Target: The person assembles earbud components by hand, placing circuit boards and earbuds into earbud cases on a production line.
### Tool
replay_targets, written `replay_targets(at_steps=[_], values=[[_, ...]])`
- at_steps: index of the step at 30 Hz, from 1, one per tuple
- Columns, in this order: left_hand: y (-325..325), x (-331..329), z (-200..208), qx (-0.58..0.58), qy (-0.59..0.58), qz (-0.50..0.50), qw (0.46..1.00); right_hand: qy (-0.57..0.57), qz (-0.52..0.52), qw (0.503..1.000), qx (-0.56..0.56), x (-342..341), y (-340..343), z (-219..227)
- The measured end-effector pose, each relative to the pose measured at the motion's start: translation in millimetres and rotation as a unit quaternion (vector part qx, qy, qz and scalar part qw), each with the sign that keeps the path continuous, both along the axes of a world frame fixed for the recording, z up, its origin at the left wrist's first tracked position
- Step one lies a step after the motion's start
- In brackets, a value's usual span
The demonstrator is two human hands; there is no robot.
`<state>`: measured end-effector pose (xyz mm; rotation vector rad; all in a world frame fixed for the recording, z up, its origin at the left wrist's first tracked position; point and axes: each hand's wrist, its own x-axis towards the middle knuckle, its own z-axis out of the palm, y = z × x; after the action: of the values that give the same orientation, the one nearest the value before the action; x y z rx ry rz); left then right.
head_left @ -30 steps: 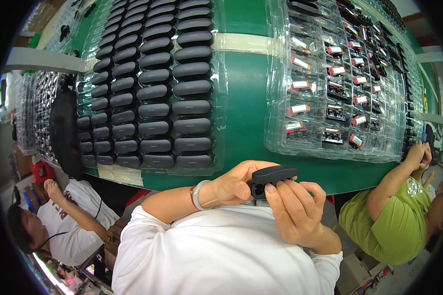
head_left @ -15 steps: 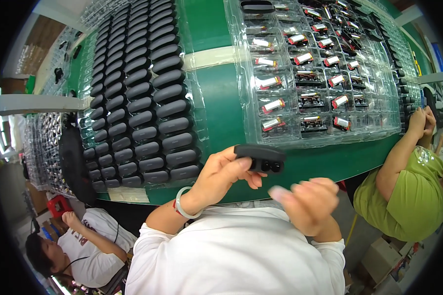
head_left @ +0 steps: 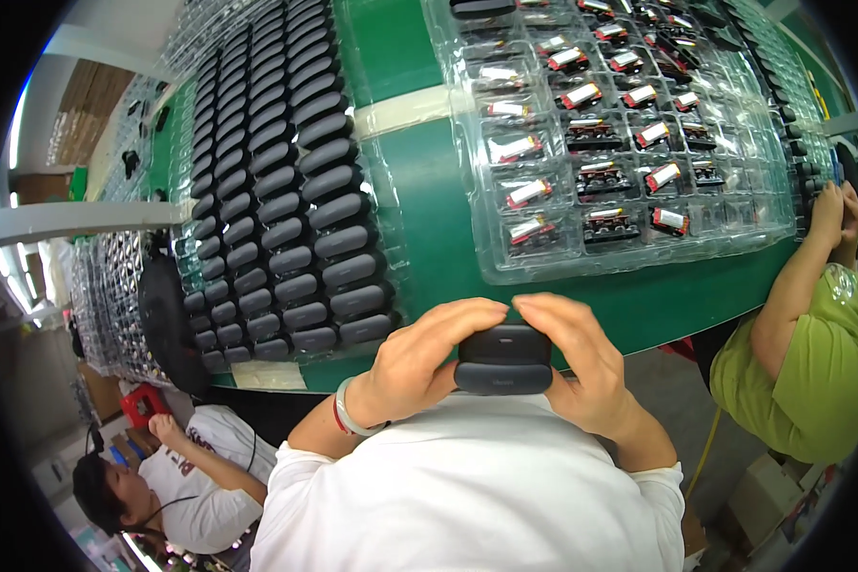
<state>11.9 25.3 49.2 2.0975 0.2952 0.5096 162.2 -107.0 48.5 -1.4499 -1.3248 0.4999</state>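
Observation:
Close in front of my white shirt, both hands grip a black earbud case (head_left: 503,377) by its two ends. It has a rounded, oblong lower face and a dark upper part with a small pale mark. My left hand (head_left: 412,360) is curled round the left end, fingertips over the top edge. The right hand (head_left: 586,360) closes on the opposite end in the same way, its thumb low at the side. The fingertips of the two hands nearly meet above the case. What lies inside the case is hidden.
On the green table (head_left: 429,210), a clear tray of black cases (head_left: 348,272) stands at left. A clear compartment tray (head_left: 639,253) at right holds small red-and-white parts on dark boards. One co-worker in green (head_left: 810,372) sits at right, another in white (head_left: 200,477) at lower left.
My right hand has come in from the right and taken hold of the case. The case has turned and moved nearer my body; its two round dark openings no longer show.

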Motion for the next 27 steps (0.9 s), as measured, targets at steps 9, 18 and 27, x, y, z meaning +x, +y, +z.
replay_targets(at_steps=[9, 18, 27], values=[[-2, -4, -11, 0.081, -0.045, -0.007, 0.996, -0.029, -0.031, 0.999, 0.019, -11, 4, -19], [-15, -14, -37, -0.064, 0.039, 0.066, 0.995, 0.139, 0.002, 0.972, -0.19, -12, 3, -37], [-12, -15, -10, -0.301, 0.013, 0.024, 0.953, 0.471, 0.098, 0.853, -0.204, 3, -4, -8]])
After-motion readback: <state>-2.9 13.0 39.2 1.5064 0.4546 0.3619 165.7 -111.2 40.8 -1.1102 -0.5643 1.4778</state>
